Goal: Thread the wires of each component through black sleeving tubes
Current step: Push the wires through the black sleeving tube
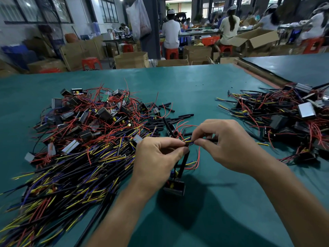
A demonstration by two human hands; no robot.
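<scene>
Both hands meet over the middle of the green surface [187, 86], fingertips almost touching. The left hand [158, 157] pinches a bunch of blue and yellow wires [189, 143] between thumb and forefinger. The right hand [227, 145] pinches a short black sleeving tube [211, 140], its mouth right at the wire ends; whether the ends are already inside cannot be told. The component [175, 188], a small black block, hangs at 6 o'clock below the left hand with its shadow on the surface beneath it. A longer black sleeve [185, 161] runs from it up to the left fingers, and thin red leads [197, 163] loop just beside that sleeve.

At 9 o'clock lies the big heap [85, 132] of components and red, yellow and blue wires, reaching down to 7 o'clock and touching the left forearm. Loose tubes [170, 120] lie scattered at 12 o'clock, just beyond the hands. The smaller heap [284, 122] sits at 2 o'clock, well apart from the right hand.

Bare green runs between the two heaps towards 12 o'clock up to the surface's far edge, and again at 5 o'clock under the right forearm. At 1 o'clock a neighbouring surface [293, 66] stands apart across a narrow gap.
</scene>
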